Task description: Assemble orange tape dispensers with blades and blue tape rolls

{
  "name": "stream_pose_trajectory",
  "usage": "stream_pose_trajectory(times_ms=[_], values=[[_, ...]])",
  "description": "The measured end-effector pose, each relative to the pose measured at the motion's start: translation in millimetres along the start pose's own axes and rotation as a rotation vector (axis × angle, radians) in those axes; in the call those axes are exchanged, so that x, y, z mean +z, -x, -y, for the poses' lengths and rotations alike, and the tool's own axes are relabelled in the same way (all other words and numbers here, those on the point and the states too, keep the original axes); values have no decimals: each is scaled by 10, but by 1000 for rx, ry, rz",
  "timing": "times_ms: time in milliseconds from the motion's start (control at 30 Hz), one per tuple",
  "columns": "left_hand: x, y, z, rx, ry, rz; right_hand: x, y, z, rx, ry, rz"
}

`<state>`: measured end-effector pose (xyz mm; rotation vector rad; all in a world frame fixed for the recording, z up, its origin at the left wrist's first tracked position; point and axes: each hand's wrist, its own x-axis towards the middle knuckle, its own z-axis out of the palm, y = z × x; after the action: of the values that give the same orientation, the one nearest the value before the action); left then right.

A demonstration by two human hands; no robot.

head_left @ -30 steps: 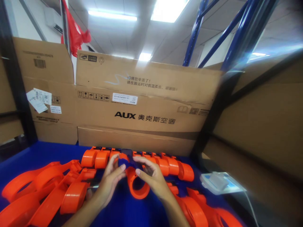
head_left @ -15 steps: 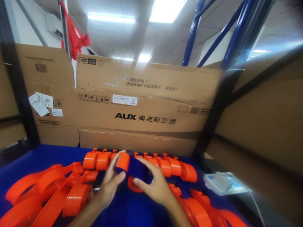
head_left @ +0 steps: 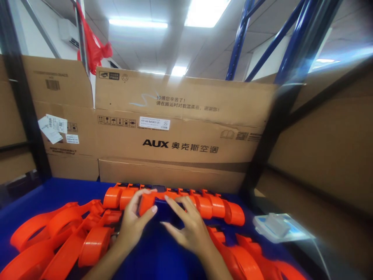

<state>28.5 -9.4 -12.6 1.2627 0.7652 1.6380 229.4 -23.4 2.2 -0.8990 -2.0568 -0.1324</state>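
Observation:
My left hand (head_left: 134, 216) is closed around an orange curved plastic part (head_left: 147, 202), its fingers behind and its thumb in front. A dark blue part (head_left: 167, 209) adjoins the orange one on the right; whether they are joined cannot be seen. My right hand (head_left: 188, 221) spans this blue part, index fingertip on its upper edge and thumb low at its front. Behind both hands stands a row of orange rounded parts (head_left: 215, 205) with dark pieces on top. Orange looped parts (head_left: 62, 221) lie near my left forearm.
More orange parts (head_left: 243, 260) lie by my right forearm on the blue table surface (head_left: 70, 186). A printed cardboard panel (head_left: 180, 132) closes the back between dark posts. At right is a clear plastic case (head_left: 281, 227) with a white object and a cable.
The held orange part has turned and shows more of its width. My right fingers have spread wider over the blue part. An orange round piece beneath it is no longer visible.

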Motion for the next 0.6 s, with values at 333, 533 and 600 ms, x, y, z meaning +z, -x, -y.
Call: stream_pose_trajectory(times_ms=[333,533,600], values=[[-13,-9,-52,10,-19,-36,2,-1,46,23,-50,-27],[2,9,-58,-19,207,84,3,-12,85,120,-173,-98],[17,32,-33,-21,259,174,24,-4,77,210,-273,-170]])
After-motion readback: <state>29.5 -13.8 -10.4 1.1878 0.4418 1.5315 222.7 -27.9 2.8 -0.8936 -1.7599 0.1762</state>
